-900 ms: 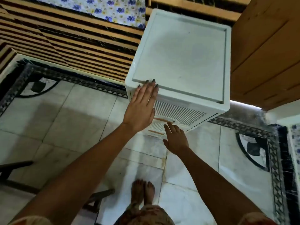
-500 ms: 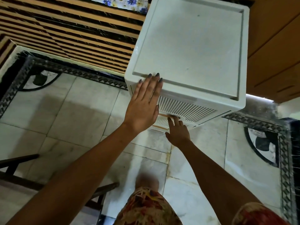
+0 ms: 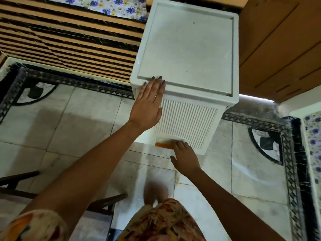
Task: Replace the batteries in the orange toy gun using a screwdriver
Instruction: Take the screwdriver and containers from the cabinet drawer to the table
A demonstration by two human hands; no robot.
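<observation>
Left hand lies flat on the white drawer cabinet's front rim. Right hand reaches its crosswise orange handle, grip unclear. Tiled floor fronts it.

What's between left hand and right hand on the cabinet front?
Head view: only the ribbed white drawer front. The left hand lies flat on the top edge of the cabinet; the right hand is at the orange handle below.
</observation>
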